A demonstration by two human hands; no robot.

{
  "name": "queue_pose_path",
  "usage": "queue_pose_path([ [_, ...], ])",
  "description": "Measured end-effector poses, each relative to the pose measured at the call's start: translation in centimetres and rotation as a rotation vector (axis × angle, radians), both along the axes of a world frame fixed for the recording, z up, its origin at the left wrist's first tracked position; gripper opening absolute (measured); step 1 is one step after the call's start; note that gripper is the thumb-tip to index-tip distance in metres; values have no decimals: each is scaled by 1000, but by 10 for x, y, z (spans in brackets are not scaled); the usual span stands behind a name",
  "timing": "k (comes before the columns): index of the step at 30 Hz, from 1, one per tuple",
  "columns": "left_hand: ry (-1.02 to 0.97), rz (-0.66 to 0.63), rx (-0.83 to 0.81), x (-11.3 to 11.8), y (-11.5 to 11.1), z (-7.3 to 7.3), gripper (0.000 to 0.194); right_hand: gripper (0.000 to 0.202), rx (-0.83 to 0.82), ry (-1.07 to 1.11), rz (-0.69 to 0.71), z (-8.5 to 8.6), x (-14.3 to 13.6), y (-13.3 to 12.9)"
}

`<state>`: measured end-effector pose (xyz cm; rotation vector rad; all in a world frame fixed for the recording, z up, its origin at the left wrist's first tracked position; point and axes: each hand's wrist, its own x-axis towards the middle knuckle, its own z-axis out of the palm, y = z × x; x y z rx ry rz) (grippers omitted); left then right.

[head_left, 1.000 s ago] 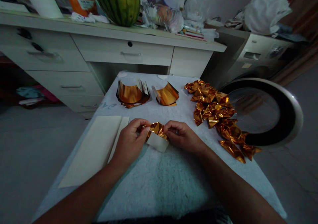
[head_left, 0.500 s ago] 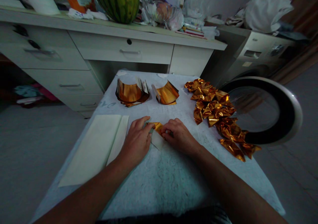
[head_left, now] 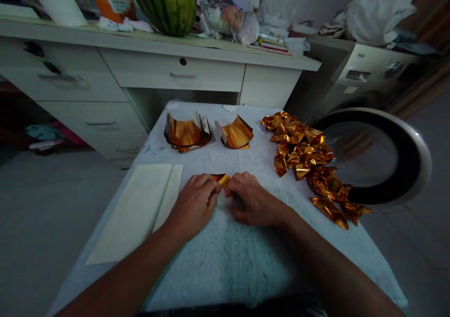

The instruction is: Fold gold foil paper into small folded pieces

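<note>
A gold foil sheet [head_left: 223,181], partly folded and with a pale underside, lies on the cloth-covered table between my hands. My left hand [head_left: 199,199] is closed on its left side, fingers curled. From the other side my right hand [head_left: 251,197] pinches the sheet's right part. The fingers cover much of the foil, so its exact folds are hidden. Beyond my hands stand two curved stacks of gold foil sheets, a thicker stack [head_left: 186,132] and a thinner stack [head_left: 236,133]. To the right lies a pile of folded gold foil pieces [head_left: 304,150].
A folded pale paper sheet [head_left: 135,207] lies left of my hands. Behind the table, a white desk [head_left: 151,68] with drawers holds a cut watermelon [head_left: 163,7] and plastic bags. The open round door [head_left: 418,157] of a washing machine [head_left: 372,68] stands beside the table's right edge.
My left fingers, more stretched out before, have curled in over the foil. My right hand has shifted slightly, its fingers bending down over the foil's right part.
</note>
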<state>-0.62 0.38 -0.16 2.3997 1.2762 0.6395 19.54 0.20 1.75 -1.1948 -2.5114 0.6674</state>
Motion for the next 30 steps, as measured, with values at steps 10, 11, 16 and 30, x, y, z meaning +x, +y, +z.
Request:
queue_pose_path([
  [10, 23, -56, -150, -9, -7, 8, 21, 23, 23, 56, 55, -4, 4, 1],
  [11, 19, -53, -163, -9, -6, 8, 21, 21, 25, 53, 57, -3, 4, 1],
  [16, -31, -18, -164, -8, -5, 5, 14, 12, 18, 61, 67, 0, 3, 1],
  [30, -61, -33, -155, -8, -6, 2, 12, 5, -25, 74, 63, 0, 5, 2],
])
